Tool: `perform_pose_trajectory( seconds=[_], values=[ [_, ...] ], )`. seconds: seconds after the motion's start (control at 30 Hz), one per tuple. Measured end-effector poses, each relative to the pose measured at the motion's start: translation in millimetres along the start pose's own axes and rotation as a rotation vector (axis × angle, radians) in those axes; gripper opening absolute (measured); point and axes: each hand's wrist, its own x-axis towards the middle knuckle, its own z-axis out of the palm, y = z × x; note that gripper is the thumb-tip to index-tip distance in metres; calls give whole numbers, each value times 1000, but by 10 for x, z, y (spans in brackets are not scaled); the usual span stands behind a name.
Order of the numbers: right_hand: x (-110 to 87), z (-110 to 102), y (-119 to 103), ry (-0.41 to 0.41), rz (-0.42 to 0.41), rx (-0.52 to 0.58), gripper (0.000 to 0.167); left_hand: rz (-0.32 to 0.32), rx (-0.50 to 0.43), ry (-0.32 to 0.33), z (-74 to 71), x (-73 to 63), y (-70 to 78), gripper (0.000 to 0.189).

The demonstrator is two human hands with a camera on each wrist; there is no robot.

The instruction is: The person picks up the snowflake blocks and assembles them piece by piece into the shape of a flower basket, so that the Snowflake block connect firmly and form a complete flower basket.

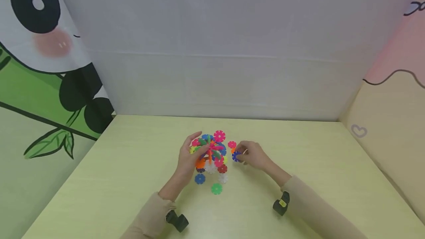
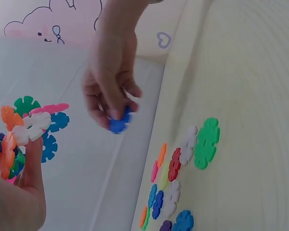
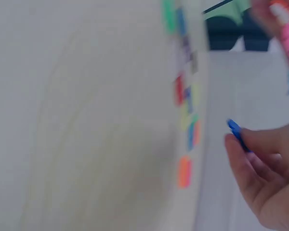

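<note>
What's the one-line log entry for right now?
left hand: holds multicolored snowflake-disc cluster | right hand: pinches blue snowflake disc, apart from cluster | table: loose snowflake discs

we see soft, even, muted light over the bench (image 1: 109, 180), with faint shadows on it beneath both sleeves (image 1: 322, 204) and a pale sheen toward its near side. in our hazy right wrist view the discs (image 3: 178, 90) on the bench blur; our left wrist view shows them crisper.
</note>
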Motion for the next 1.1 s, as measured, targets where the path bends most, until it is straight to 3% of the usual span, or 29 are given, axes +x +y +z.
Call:
perform_pose_trajectory(
  seconds=[0.13, 0.23, 0.47, 0.73, 1.1],
  values=[
    [-127, -107, -254, 151, -38, 213, 21, 0, -9, 19, 61, 31, -33, 53],
    [-182, -151, -389, 203, -68, 286, 23, 16, -13, 33, 107, 52, -57, 53],
    [-229, -110, -465, 248, -103, 312, 23, 38, 9, 53, 190, 66, -77, 55],
    [-230, 29, -486, 383, -90, 333, 20, 50, 11, 80, 251, 45, -100, 57],
    [-266, 137, -517, 518, -145, 388, 18, 98, 2, 59, 305, 5, -99, 63]
  ],
)
